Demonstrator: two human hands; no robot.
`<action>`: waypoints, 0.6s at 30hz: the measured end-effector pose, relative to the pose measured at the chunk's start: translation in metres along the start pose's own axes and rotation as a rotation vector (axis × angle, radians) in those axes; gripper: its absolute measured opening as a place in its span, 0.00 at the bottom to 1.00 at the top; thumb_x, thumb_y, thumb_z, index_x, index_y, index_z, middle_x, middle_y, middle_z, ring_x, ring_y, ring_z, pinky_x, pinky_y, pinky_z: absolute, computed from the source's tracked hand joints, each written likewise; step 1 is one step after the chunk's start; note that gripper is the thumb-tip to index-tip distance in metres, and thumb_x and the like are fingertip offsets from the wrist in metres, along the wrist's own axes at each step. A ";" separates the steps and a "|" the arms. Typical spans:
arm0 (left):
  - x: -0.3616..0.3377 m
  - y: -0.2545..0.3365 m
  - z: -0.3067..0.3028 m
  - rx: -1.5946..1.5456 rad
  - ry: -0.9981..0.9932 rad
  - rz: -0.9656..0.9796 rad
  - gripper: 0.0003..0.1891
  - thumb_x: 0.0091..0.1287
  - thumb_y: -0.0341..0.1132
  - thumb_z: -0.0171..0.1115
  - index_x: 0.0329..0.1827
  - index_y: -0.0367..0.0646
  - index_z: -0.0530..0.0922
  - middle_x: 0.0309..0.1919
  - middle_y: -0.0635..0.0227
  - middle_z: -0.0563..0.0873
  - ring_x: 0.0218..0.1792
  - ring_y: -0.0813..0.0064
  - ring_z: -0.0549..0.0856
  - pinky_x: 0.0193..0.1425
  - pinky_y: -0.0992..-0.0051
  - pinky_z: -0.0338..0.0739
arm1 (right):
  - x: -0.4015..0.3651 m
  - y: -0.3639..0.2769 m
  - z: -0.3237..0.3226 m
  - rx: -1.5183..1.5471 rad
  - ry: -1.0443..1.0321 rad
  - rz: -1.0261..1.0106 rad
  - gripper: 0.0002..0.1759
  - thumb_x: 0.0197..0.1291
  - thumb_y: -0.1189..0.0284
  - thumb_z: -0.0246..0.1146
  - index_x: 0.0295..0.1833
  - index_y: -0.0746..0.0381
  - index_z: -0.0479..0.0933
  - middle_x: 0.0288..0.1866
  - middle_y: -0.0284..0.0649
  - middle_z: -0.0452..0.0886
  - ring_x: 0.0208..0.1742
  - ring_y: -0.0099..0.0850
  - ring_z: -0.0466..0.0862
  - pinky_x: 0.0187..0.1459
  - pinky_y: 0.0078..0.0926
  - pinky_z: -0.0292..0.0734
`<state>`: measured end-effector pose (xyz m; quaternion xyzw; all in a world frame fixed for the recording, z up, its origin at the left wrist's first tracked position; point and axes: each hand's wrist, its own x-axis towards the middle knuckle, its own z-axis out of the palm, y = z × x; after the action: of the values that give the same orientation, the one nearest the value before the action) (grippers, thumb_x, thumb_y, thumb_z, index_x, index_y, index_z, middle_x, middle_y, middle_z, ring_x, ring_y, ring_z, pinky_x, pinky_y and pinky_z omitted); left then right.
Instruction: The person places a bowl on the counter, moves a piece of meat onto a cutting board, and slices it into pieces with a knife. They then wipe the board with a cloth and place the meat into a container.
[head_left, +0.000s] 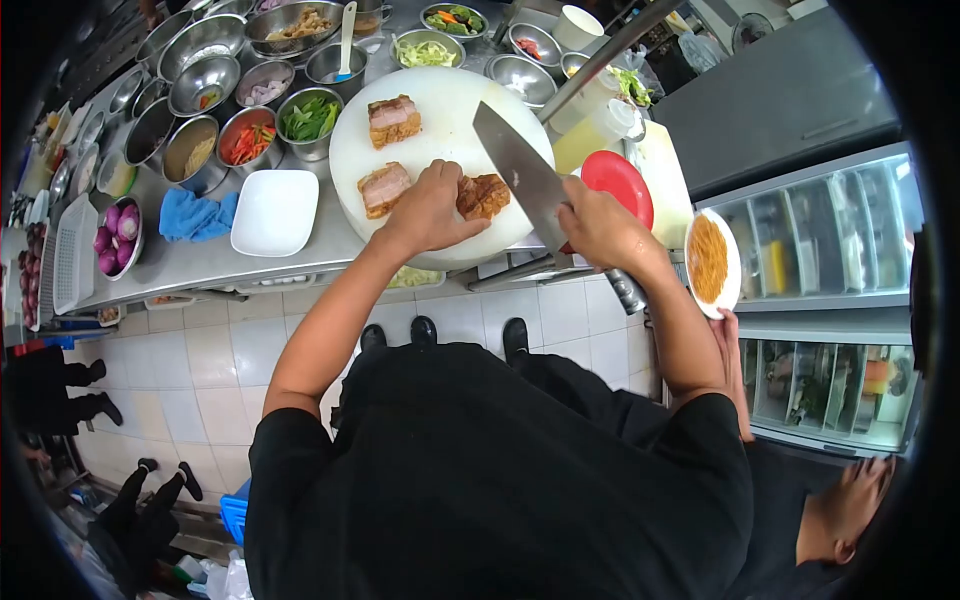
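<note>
A round white cutting board lies on the steel counter with pieces of cooked pork on it. One pork piece sits toward the back, another lies beside my left hand. My left hand is over the board, its thumb stretched toward a browned pork piece and its fingertips between the two front pieces; whether it grips either is hidden. In my right hand is a large cleaver, its wide blade tilted over the board's right side, its metal handle end sticking out below the hand.
Steel bowls of vegetables crowd the back left. Nearer are a white square plate, a blue cloth and onions. A red lid is at right. A co-worker's hand holds a plate of noodles. Other people stand lower left.
</note>
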<state>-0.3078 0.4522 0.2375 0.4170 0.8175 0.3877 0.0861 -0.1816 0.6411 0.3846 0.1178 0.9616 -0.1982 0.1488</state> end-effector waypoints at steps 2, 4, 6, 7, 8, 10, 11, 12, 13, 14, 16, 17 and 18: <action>0.002 0.005 0.008 0.039 0.030 0.020 0.38 0.53 0.48 0.79 0.56 0.29 0.71 0.51 0.41 0.79 0.52 0.47 0.81 0.57 0.59 0.79 | -0.002 -0.003 -0.009 -0.046 -0.012 0.079 0.15 0.73 0.70 0.49 0.50 0.75 0.68 0.27 0.65 0.81 0.23 0.55 0.85 0.33 0.53 0.82; 0.005 0.003 0.024 0.046 0.238 0.128 0.43 0.54 0.48 0.81 0.65 0.30 0.68 0.53 0.42 0.79 0.59 0.47 0.78 0.65 0.57 0.74 | 0.000 -0.007 -0.010 -0.040 -0.069 0.177 0.15 0.73 0.70 0.50 0.54 0.72 0.67 0.30 0.63 0.82 0.20 0.49 0.84 0.26 0.48 0.80; 0.009 0.002 0.034 0.021 0.199 0.065 0.44 0.54 0.46 0.80 0.67 0.30 0.67 0.54 0.41 0.80 0.59 0.46 0.78 0.65 0.57 0.75 | 0.002 0.001 0.001 -0.087 -0.061 0.118 0.14 0.72 0.71 0.50 0.52 0.73 0.68 0.29 0.64 0.82 0.24 0.52 0.85 0.30 0.50 0.81; 0.011 0.002 0.036 -0.003 0.159 0.001 0.44 0.55 0.45 0.80 0.68 0.30 0.66 0.55 0.41 0.80 0.59 0.45 0.78 0.65 0.56 0.75 | 0.003 0.006 0.007 -0.110 -0.056 0.088 0.14 0.71 0.71 0.50 0.51 0.74 0.68 0.29 0.64 0.82 0.25 0.53 0.85 0.32 0.51 0.81; 0.012 0.001 0.038 -0.003 0.159 0.002 0.44 0.55 0.45 0.80 0.68 0.30 0.66 0.55 0.41 0.80 0.59 0.45 0.78 0.65 0.56 0.75 | 0.005 0.011 0.013 -0.133 -0.052 0.058 0.14 0.71 0.72 0.49 0.50 0.75 0.68 0.28 0.64 0.82 0.27 0.54 0.86 0.34 0.52 0.81; 0.009 0.001 0.039 -0.067 0.192 0.043 0.40 0.55 0.37 0.79 0.66 0.28 0.66 0.52 0.40 0.79 0.54 0.44 0.80 0.61 0.56 0.77 | 0.005 0.011 0.021 -0.173 -0.048 0.000 0.14 0.69 0.73 0.49 0.48 0.76 0.69 0.27 0.64 0.82 0.31 0.57 0.87 0.37 0.55 0.82; 0.008 0.001 0.039 -0.067 0.186 0.040 0.40 0.55 0.37 0.79 0.66 0.28 0.66 0.52 0.40 0.79 0.54 0.44 0.80 0.61 0.56 0.77 | 0.006 0.009 0.020 -0.131 -0.059 0.054 0.14 0.69 0.73 0.49 0.47 0.76 0.70 0.27 0.64 0.83 0.30 0.57 0.87 0.40 0.56 0.81; 0.009 0.000 0.038 -0.098 0.188 0.029 0.40 0.55 0.36 0.79 0.66 0.29 0.66 0.51 0.40 0.80 0.54 0.44 0.79 0.61 0.55 0.76 | 0.006 0.007 0.017 -0.128 -0.061 0.057 0.14 0.69 0.73 0.49 0.47 0.76 0.70 0.27 0.64 0.83 0.30 0.57 0.87 0.40 0.56 0.81; 0.009 0.001 0.038 -0.129 0.191 0.017 0.40 0.55 0.36 0.79 0.67 0.30 0.66 0.50 0.40 0.80 0.55 0.44 0.79 0.61 0.55 0.76 | 0.005 0.006 0.015 -0.104 -0.087 0.082 0.14 0.69 0.73 0.49 0.48 0.76 0.70 0.28 0.64 0.83 0.30 0.57 0.87 0.40 0.56 0.81; 0.008 0.001 0.037 -0.132 0.189 0.016 0.40 0.55 0.36 0.79 0.67 0.30 0.66 0.50 0.40 0.80 0.55 0.44 0.79 0.61 0.55 0.76 | 0.005 0.006 0.013 -0.081 -0.112 0.105 0.14 0.69 0.72 0.49 0.48 0.76 0.70 0.28 0.65 0.83 0.30 0.57 0.87 0.41 0.56 0.81; 0.008 0.002 0.034 -0.097 0.192 0.036 0.41 0.54 0.39 0.80 0.66 0.31 0.67 0.51 0.41 0.81 0.56 0.44 0.80 0.61 0.55 0.76 | 0.004 0.006 0.009 -0.087 -0.117 0.112 0.14 0.70 0.72 0.49 0.49 0.75 0.69 0.29 0.64 0.83 0.29 0.56 0.87 0.40 0.55 0.81; 0.009 0.002 0.032 -0.098 0.192 0.034 0.41 0.54 0.39 0.80 0.66 0.31 0.67 0.51 0.41 0.81 0.56 0.44 0.80 0.61 0.55 0.76 | 0.004 0.006 0.007 -0.091 -0.123 0.118 0.14 0.70 0.72 0.49 0.49 0.75 0.69 0.30 0.64 0.83 0.29 0.56 0.87 0.39 0.55 0.81; 0.010 0.002 0.029 -0.069 0.158 0.013 0.42 0.54 0.42 0.81 0.67 0.32 0.67 0.54 0.42 0.80 0.58 0.46 0.79 0.63 0.56 0.76 | 0.003 0.003 0.004 -0.091 -0.124 0.117 0.14 0.70 0.72 0.49 0.49 0.75 0.69 0.30 0.64 0.83 0.29 0.56 0.87 0.39 0.55 0.81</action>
<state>-0.2997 0.4766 0.2207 0.3871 0.8052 0.4479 0.0330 -0.1823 0.6430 0.3791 0.1543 0.9501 -0.1522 0.2245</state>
